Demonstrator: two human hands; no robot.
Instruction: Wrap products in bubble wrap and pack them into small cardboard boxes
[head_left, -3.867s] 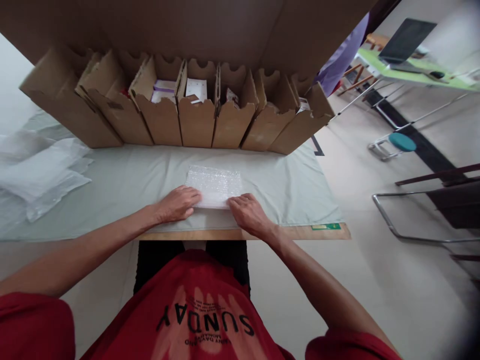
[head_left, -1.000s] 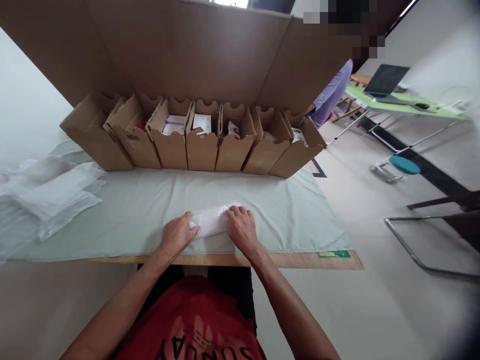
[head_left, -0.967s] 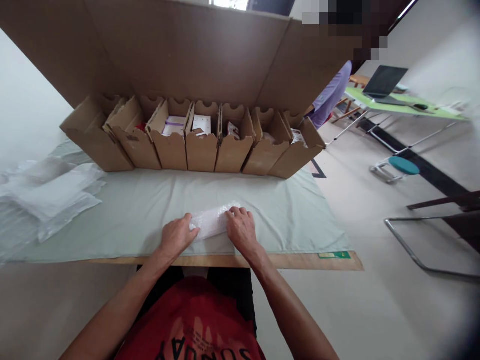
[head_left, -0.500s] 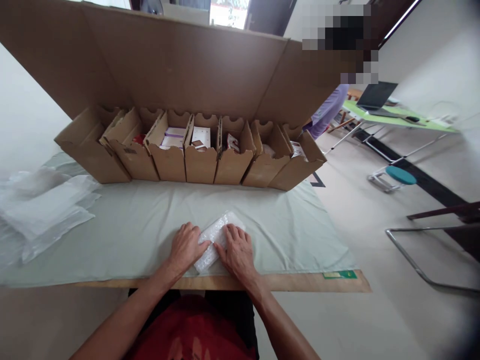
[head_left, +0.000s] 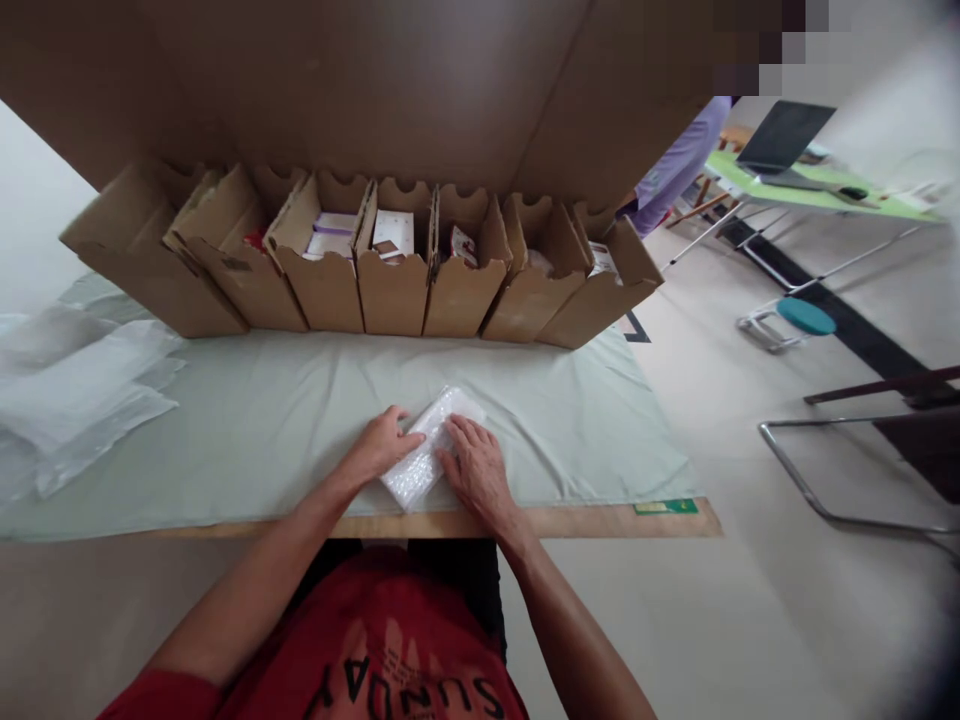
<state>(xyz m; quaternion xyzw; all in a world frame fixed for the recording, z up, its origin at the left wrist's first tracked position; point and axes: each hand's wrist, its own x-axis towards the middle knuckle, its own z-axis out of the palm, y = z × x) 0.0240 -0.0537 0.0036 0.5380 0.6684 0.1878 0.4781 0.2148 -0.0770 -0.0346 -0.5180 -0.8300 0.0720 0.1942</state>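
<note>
A small flat package in bubble wrap [head_left: 422, 470] lies slanted on the pale green cloth, near the table's front edge. My left hand [head_left: 381, 440] grips its left side, thumb on top and fingers curved along the edge. Across the package's right upper side rests my right hand [head_left: 477, 468], its fingers stretched out flat and pressing down on the wrap. What is inside the wrap cannot be made out.
Behind the package stands a row of several cardboard bins [head_left: 394, 295] holding small boxes and packets, with a tall cardboard panel [head_left: 360, 90] at their back. Clear plastic bags [head_left: 82, 390] are heaped at left. A person in a purple sleeve [head_left: 686, 165] is beyond the panel.
The view has tipped downward, showing more of the red shirt. My left thumb has shifted up along the package's left edge, and the right hand still lies on the wrap.
</note>
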